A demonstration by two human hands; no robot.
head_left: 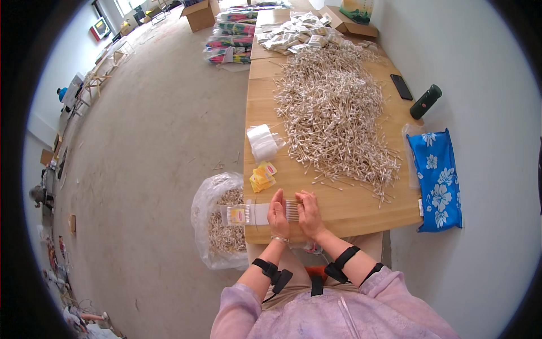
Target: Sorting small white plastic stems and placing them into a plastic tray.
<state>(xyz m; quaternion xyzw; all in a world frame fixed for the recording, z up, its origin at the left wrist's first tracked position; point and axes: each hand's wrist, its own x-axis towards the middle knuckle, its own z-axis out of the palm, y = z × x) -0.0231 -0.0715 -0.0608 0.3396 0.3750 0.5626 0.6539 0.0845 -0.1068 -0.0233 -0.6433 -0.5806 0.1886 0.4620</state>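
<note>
Near the front edge of the wooden table (350, 220), a neat row of cotton swabs (292, 211) lies between my two hands. My left hand (278, 216) closes against the row's left side, fingers together. My right hand (309, 214) is curled against the right side. Left of my left hand is a clear bag (259, 214), and beyond it a filled pack of swabs (238, 214) with a yellow card, at the table's left edge. Small yellow cards (262, 177) and a stack of clear plastic bags (262, 142) lie farther up on the left.
A large heap of loose cotton swabs (333, 107) covers the table's middle, with a pile of filled packs (302, 34) behind. Along the right are a phone (401, 87), a dark green bottle (425, 101) and a blue flowered pouch (436, 179). A plastic sack (210, 189) of swabs stands left.
</note>
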